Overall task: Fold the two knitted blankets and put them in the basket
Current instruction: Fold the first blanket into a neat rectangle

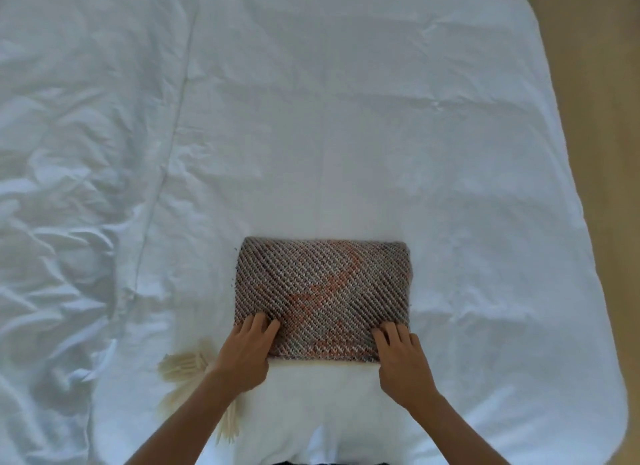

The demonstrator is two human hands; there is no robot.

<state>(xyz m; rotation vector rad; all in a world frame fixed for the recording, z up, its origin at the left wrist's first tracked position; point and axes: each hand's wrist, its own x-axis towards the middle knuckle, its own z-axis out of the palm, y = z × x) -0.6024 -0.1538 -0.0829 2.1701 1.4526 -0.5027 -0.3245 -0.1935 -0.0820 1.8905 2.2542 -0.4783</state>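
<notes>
**A:** And we're over the white bed sheet (pixel 346 135). The grey knitted blanket (pixel 322 298), with orange running through it, lies folded into a neat flat rectangle on the near half of the bed, just ahead of the person.

**B:** Both hands are on it! The left hand (pixel 247 348) has the near left corner and the right hand (pixel 401 359) has the near right corner.

**A:** What are the fingers doing?

**B:** On each hand they're close together and lying on top of the knit, with the tips bent down into it. Both thumbs go out of sight under the near edge, so each hand pinches its corner.

**A:** There's something pale poking out on the left, too.

**B:** Cream tassels (pixel 183 367), fanned out on the sheet just beside the left wrist, with more trailing down along the forearm. A fuzzy cream strip also shows right under the grey blanket's near edge, touching it.

**A:** And over on the far right?

**B:** That's tan floor (pixel 595 83), past the rounded corner of the bed. The sheet itself is rumpled on the left and smoother on the right.
</notes>
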